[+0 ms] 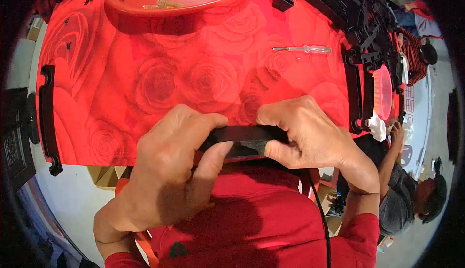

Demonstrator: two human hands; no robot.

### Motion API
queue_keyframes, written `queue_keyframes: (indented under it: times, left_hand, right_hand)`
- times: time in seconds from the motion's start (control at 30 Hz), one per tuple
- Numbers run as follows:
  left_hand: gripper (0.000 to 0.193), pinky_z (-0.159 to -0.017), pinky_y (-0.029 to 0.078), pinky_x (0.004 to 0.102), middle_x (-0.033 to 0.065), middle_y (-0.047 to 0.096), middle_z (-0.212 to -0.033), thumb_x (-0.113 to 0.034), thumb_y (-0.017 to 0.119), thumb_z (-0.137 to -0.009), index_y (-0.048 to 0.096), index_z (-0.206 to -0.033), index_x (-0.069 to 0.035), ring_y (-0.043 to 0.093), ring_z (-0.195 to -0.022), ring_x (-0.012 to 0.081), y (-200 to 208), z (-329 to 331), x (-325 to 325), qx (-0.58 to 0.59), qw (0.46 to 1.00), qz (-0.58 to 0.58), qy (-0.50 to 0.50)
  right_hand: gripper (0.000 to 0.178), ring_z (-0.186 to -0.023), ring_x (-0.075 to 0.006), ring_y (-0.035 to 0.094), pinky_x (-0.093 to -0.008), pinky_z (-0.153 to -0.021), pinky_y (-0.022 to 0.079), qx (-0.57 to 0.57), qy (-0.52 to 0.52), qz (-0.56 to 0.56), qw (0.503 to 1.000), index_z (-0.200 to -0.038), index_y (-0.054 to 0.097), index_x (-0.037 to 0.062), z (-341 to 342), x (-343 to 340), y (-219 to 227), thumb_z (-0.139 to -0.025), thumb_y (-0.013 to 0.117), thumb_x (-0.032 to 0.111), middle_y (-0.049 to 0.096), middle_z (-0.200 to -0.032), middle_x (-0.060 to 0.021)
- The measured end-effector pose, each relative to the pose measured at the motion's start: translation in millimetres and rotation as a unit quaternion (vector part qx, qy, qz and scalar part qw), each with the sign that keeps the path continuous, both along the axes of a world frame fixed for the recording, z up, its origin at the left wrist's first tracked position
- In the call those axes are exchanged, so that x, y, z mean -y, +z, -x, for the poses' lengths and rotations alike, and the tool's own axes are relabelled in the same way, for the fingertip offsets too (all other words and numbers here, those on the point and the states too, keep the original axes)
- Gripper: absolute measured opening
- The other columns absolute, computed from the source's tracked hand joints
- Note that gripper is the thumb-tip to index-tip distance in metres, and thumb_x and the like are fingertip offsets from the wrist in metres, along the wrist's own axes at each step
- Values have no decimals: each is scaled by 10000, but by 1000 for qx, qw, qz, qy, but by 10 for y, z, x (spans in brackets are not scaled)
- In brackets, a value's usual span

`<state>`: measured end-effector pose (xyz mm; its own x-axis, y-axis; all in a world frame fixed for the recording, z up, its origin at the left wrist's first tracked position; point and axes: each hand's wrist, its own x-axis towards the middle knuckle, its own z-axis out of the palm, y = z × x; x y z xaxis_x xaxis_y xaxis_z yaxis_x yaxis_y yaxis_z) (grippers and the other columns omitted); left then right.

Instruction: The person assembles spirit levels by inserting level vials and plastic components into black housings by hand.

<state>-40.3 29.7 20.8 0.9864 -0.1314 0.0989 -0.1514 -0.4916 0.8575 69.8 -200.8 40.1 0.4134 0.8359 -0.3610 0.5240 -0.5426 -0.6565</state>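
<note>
Both hands grip a black bar-shaped part just above the table's near edge, close to my body. My left hand pinches its left end between thumb and fingers. Around the right end, my right hand is closed, with the thumb on the near side. My fingers cover both ends, so their shape is hidden. Farther off, to the right of the middle, a screwdriver with a clear handle lies on the red rose-patterned cloth.
A red tray at the far left bears small black strips and yellowish pieces. Black parts are heaped at the far right. A long black bracket lies along the left edge. Beside a pink basket, a co-worker sits at right.
</note>
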Motion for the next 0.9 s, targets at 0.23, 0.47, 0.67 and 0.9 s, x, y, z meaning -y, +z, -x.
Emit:
queue_keyframes:
  times: [0.23,0.47,0.67,0.9]
  left_hand:
    - [252,-735,524,353,159,645,-885,-81,741,-873,708,-1098,27,663,-816,298,53,-39,0,-27,1000,4,-6]
    - [275,-743,529,366,163,660,-915,-80,748,-870,703,-1118,29,666,-827,309,41,-40,-10,-42,999,2,0]
    - [414,-828,508,453,165,678,-1018,-221,789,-827,685,-1169,-11,631,-904,371,252,-94,-49,44,979,-190,-63]
    - [255,-716,514,478,176,663,-932,-195,744,-874,660,-1040,-21,660,-871,390,239,-98,-7,-80,975,-163,-130]
  right_hand:
    - [234,-759,-439,657,-498,-671,509,-89,-24,-35,995,-1008,640,7,-102,190,65,-811,689,124,627,-786,-211]
    - [211,-776,-465,644,-523,-692,507,-53,-29,-20,998,-928,599,0,-59,211,-8,-794,690,136,623,-785,-229]
    - [235,-819,-489,646,-566,-738,504,9,3,-60,998,-875,593,-18,89,74,-40,-783,712,162,643,-805,-255]
    - [255,-822,-483,652,-566,-749,510,2,-9,-72,997,-927,622,-20,170,1,-25,-804,710,186,652,-814,-251]
